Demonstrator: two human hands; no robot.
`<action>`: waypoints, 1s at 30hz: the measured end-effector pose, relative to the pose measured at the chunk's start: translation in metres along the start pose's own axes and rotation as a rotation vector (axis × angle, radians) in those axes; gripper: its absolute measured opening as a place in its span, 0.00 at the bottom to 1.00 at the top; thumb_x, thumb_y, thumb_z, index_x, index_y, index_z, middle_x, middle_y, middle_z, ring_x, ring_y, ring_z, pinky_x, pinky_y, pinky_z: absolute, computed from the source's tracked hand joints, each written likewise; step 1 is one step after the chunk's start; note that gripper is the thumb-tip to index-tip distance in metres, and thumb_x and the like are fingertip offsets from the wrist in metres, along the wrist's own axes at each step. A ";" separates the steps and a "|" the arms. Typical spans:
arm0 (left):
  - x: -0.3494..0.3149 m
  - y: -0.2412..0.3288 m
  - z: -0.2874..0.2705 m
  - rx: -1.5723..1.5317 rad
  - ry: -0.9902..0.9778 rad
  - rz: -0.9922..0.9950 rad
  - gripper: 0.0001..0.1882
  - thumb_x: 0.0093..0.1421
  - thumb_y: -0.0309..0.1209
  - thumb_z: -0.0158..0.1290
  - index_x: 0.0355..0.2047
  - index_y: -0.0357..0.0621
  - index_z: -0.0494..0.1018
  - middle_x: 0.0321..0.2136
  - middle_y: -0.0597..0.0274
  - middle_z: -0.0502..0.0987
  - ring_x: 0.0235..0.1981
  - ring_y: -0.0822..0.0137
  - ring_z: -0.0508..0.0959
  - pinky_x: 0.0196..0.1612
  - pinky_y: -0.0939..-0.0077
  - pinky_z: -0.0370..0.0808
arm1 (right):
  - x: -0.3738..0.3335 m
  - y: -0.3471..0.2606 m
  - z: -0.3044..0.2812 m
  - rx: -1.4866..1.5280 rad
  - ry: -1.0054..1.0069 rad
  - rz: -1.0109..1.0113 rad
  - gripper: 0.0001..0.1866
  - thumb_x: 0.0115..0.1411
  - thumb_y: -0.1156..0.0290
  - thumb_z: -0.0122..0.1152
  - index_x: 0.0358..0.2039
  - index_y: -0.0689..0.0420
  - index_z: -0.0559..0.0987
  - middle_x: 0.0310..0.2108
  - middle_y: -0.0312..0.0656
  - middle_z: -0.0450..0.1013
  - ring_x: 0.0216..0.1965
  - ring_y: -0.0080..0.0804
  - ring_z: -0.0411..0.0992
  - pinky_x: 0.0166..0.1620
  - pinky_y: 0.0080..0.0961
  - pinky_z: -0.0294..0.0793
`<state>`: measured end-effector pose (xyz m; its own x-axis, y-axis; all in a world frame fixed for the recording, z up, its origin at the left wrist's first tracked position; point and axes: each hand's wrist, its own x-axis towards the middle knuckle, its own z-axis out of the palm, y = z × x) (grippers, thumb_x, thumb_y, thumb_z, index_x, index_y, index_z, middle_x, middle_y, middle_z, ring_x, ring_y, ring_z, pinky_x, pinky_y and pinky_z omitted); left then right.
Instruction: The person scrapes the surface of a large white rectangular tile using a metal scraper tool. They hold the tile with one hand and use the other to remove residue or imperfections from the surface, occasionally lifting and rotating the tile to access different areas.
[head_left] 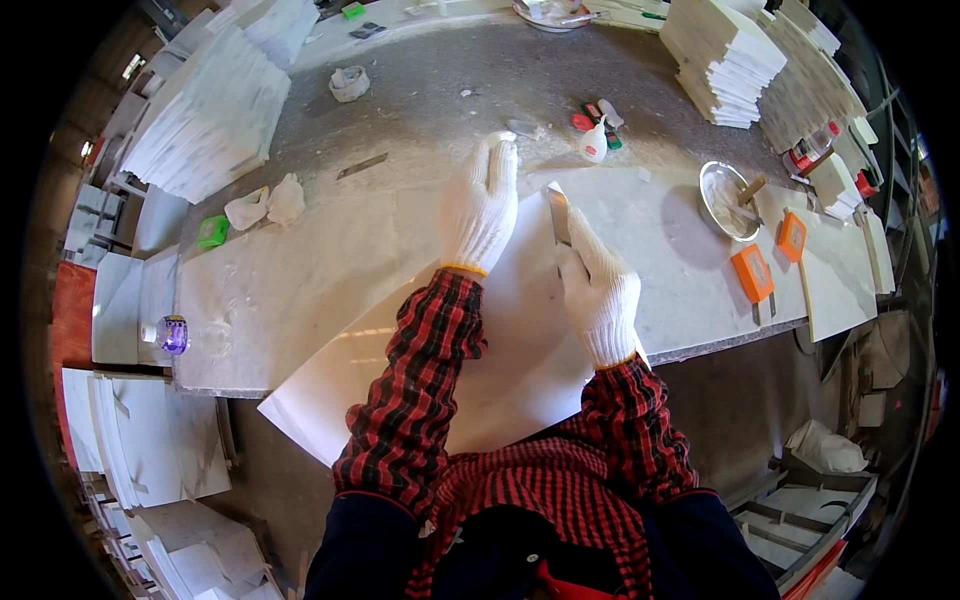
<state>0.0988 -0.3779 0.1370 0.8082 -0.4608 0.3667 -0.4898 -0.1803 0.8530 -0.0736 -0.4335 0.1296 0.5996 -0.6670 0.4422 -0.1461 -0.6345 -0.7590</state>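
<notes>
A glossy white slab [525,300] lies tilted across the near table edge, its near side reaching toward my body. My left hand [482,205], in a white knit glove, rests at the slab's far left edge, fingers stretched out and holding nothing that shows. The right hand [598,285], also gloved, is closed on a flat metal scraper blade [559,217] near the slab's far corner; its handle, if any, is hidden. Beyond my hands stand a small white squeeze bottle [593,143] and a clear scrap of plastic [526,129].
Slab stacks rise at far left [215,110] and far right [720,60]. On the right are a metal bowl [712,200] with a stick, and orange boxes [752,274]. A green box [212,232], crumpled wads [286,200] and a purple-labelled bottle [173,335] lie left.
</notes>
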 end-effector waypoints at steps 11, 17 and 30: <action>-0.009 0.024 -0.006 0.151 -0.084 0.431 0.24 0.68 0.37 0.59 0.61 0.42 0.71 0.53 0.48 0.79 0.55 0.52 0.79 0.59 0.63 0.73 | 0.002 -0.020 -0.022 0.521 -0.140 0.389 0.22 0.66 0.74 0.60 0.60 0.60 0.79 0.33 0.39 0.80 0.31 0.21 0.74 0.37 0.21 0.75; -0.008 0.010 0.002 0.023 0.123 0.342 0.16 0.71 0.30 0.52 0.57 0.41 0.74 0.52 0.47 0.80 0.54 0.50 0.79 0.58 0.61 0.75 | 0.014 -0.013 -0.052 0.790 -0.115 0.751 0.23 0.67 0.67 0.61 0.61 0.57 0.79 0.27 0.28 0.71 0.25 0.12 0.61 0.27 0.12 0.58; -0.010 0.026 -0.001 0.116 0.051 0.273 0.15 0.70 0.30 0.54 0.55 0.39 0.75 0.50 0.49 0.81 0.52 0.51 0.80 0.57 0.64 0.75 | 0.051 0.023 -0.068 0.874 -0.561 0.833 0.15 0.69 0.60 0.58 0.48 0.56 0.83 0.25 0.25 0.65 0.22 0.11 0.56 0.23 0.14 0.52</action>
<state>0.0789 -0.3770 0.1558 0.6554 -0.4621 0.5974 -0.7230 -0.1553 0.6731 -0.0996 -0.5092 0.1669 0.8500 -0.3474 -0.3960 -0.2014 0.4803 -0.8537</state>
